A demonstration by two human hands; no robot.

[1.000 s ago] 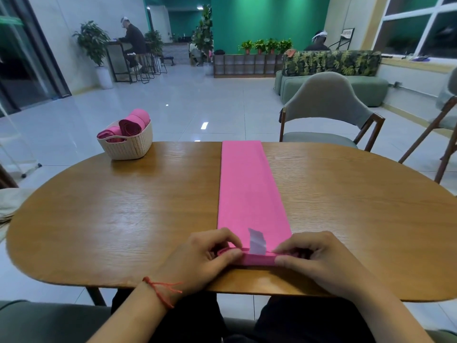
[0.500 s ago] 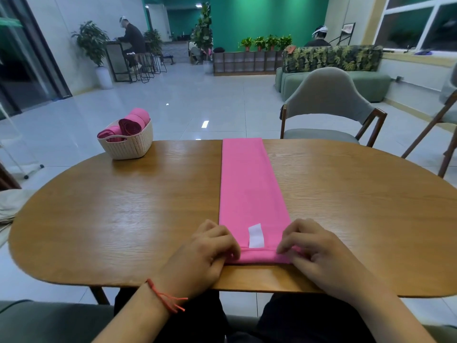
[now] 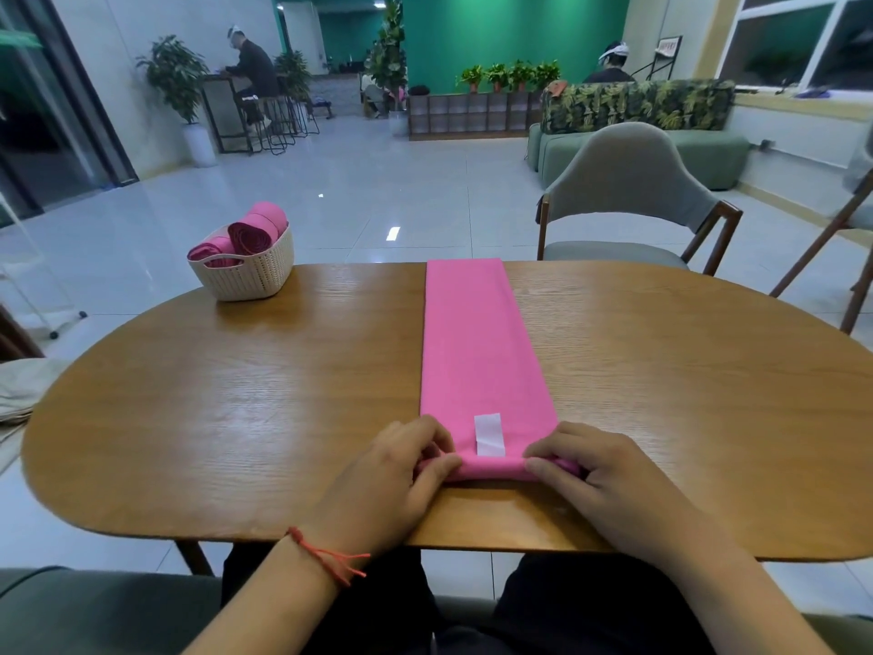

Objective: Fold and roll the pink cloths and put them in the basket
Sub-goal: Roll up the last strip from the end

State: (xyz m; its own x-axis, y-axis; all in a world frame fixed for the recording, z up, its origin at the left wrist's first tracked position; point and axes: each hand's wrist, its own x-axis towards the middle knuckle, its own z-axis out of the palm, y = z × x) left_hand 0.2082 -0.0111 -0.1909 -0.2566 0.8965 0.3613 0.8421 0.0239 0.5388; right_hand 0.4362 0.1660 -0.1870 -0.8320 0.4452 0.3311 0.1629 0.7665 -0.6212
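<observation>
Gripping the small roll at the near end of the pink cloth (image 3: 482, 352), the left hand (image 3: 387, 484) and right hand (image 3: 609, 484) each curl their fingers round one side of it. The cloth lies as a narrow strip on the table (image 3: 236, 418), its long axis pointing straight away from the person. It looks soft, light and limp, so holding both ends should stop the roll skewing. The basket (image 3: 245, 271) stands well apart, far left.

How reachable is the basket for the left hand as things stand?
Probably yes: only bare table lies between the left hand and the basket. But that hand now grips the rolled end of the pink cloth.
</observation>
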